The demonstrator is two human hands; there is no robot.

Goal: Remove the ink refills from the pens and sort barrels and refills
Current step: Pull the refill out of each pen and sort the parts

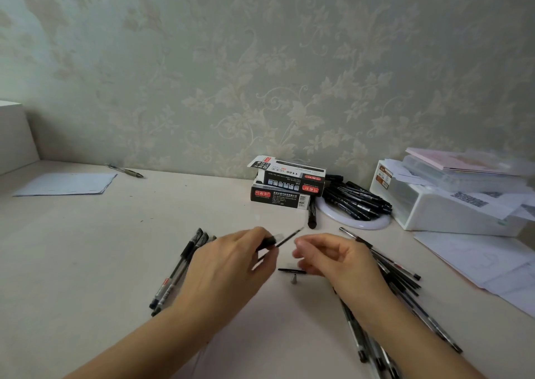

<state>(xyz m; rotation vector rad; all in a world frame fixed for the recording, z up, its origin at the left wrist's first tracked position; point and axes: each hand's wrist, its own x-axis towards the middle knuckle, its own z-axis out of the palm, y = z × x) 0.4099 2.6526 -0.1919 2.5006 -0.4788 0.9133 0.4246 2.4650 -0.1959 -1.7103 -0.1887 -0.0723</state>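
Left hand (231, 265): raised just above the desk, fingers curled and pinched around a pen barrel (267, 242) at its dark grip end.
Refill (289, 237): a thin rod sticking out of the barrel, slanting up and to the right, its tip free in the air between the two hands.
Right hand (333, 258): held just right of the refill tip, fingers loosely bent with thumb and forefinger drawn close; motion blur leaves it unclear whether they grip anything.
Loose parts: a small metal tip cone (293, 279) and a thin dark piece (291, 270) lie on the desk below the gap between the hands.
Left group of pens (176, 274): a few lie side by side, partly under the left hand.
Right heap of pens (396, 271): fanned out under and beyond the right wrist, running toward the bottom edge of the view.
Desk (86, 248): pale surface; a broad bare stretch lies left of the hands, and a smaller bare patch between the forearms.
Back edge, along the wall: two stacked pen boxes (286, 187), a white ring (356, 222) piled with black markers (356, 199), one lone pen (126, 171) beside a paper sheet (66, 184).
Right edge: a white storage box (451, 205) and loose papers (480, 260) crowd that side.
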